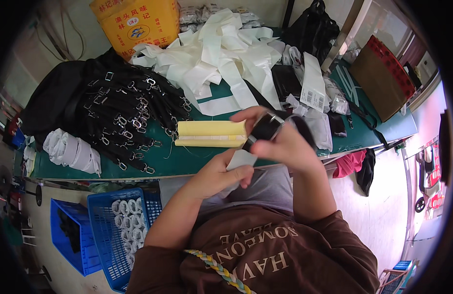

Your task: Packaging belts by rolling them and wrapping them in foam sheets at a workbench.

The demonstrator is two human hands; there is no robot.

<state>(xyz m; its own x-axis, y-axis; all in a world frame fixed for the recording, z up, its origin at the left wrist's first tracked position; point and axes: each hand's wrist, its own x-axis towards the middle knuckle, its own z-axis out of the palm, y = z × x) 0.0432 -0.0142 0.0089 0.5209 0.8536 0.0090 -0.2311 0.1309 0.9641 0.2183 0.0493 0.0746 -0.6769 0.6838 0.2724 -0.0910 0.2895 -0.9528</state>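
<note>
My left hand [211,176] is closed, thumb and fingers pinching a pale paper-like strip [242,159] in front of my lap. Just above and to the right, my right hand [292,149] is closed around a folded black strap [266,128] with a shiny metal part on it. The strap's lower end comes close to the pale strip; whether they touch I cannot tell. Motion blurs the right fingers and the strap. Behind both hands lies a folded yellow sheet [209,128] on the green table [177,164].
Black straps with metal snap hooks [123,110] are heaped on the left, beside a grey-white roll [72,152]. White strips [211,54] pile up at the back near a yellow box [138,27]. A blue basket [106,220] of white rolls stands below left. Wrapped packs [317,125] lie right.
</note>
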